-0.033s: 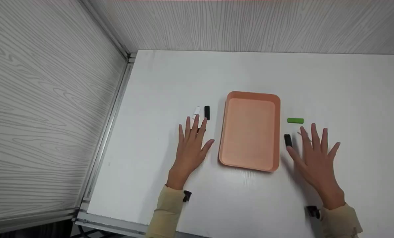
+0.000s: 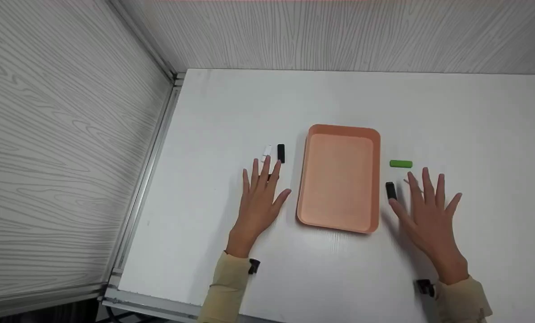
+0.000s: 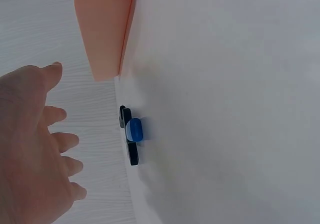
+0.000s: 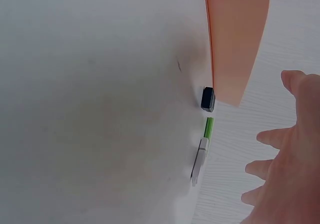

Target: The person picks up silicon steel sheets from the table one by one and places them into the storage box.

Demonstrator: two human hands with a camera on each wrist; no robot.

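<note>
A peach tray point(image 2: 344, 129) with nothing in it lies in the middle of the white table point(image 2: 339, 94). My left hand point(image 2: 260, 195) is spread flat to the tray's left and holds nothing. Just beyond its fingertips lie a small white piece point(image 2: 266, 151) and a black piece point(image 2: 281, 153). The left wrist view shows a blue piece point(image 3: 134, 130) between black ones point(image 3: 133, 155) near the left hand point(image 3: 30, 149). My right hand point(image 2: 429, 211) is spread at the tray's right, empty, beside a black piece point(image 2: 391, 190) and a green piece point(image 2: 401, 164).
Grey wood-grain walls point(image 2: 61, 134) close the left and far sides, with a metal rail point(image 2: 148, 166) along the table's left edge. In the right wrist view a black piece point(image 4: 208, 99), a green piece point(image 4: 209, 128) and a white piece point(image 4: 199, 161) lie in a row by the tray's point(image 4: 235, 38) corner.
</note>
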